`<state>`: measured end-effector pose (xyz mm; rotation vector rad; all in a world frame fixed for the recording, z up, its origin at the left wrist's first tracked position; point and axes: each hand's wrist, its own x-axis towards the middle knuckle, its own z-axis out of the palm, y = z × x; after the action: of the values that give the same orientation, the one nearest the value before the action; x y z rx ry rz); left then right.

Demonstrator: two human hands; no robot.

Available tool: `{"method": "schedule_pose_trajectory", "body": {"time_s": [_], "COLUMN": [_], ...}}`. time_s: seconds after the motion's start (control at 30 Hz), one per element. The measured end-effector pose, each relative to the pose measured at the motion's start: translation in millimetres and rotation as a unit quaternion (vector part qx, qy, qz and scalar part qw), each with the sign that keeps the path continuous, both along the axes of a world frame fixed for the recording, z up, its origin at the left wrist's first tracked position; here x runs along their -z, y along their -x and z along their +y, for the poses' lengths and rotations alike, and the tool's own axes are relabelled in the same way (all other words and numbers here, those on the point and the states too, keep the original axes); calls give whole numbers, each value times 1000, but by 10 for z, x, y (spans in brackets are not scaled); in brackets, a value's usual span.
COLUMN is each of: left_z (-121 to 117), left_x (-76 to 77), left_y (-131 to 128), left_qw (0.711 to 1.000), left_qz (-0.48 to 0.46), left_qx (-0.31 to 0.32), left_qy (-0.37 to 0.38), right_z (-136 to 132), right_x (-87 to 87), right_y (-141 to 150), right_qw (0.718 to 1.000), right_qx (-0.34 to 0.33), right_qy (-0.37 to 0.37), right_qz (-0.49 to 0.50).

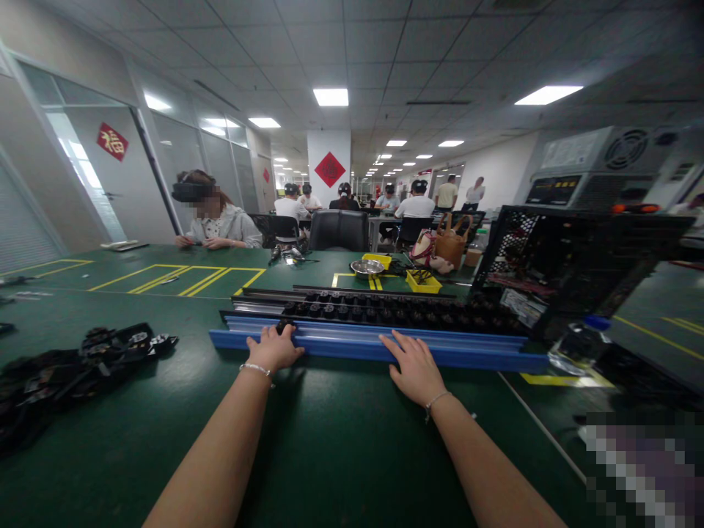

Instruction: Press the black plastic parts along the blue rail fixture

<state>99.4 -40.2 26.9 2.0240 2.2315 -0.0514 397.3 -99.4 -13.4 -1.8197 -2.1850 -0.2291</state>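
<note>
A long blue rail point(473, 350) lies across the green table point(341, 440) in front of me, with a row of several small black parts point(385, 309) standing along its far side. My left hand point(273, 348) rests on the rail's left part, fingers curled over the edge next to one black part. My right hand point(413, 364) lies flat on the rail near its middle, fingers stretched out and apart. Both forearms reach in from the bottom of the view.
A heap of black parts point(66, 367) lies at the left. A black mesh crate point(572, 257) and a clear bottle point(577, 341) stand at the right. Yellow trays point(422, 281) and a metal bowl point(367, 267) sit beyond. A seated person point(217, 220) works at the far left; others sit behind.
</note>
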Motion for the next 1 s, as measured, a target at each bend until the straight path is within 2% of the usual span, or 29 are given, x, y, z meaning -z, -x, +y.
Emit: {"method": "schedule_pose_trajectory", "body": {"time_s": [0.4,0.63,1.0], "left_z": [1,38,68], "left_x": [-15,-4,-10], "left_y": [43,83,139], "left_qw": [1000,999,998], "left_qz": [-13,-50,-55], "left_qx": [-4,-11,-28], "left_qy": [18,4,-7], "right_z": [-6,-11,-12], "right_x": [-3,-12,4], "right_y": [0,6,3], "right_qw": [1000,1000,1000], "right_qx": [-2,0,-5], "right_qy": [1,1,-11], "right_qz": [3,6,9]}}
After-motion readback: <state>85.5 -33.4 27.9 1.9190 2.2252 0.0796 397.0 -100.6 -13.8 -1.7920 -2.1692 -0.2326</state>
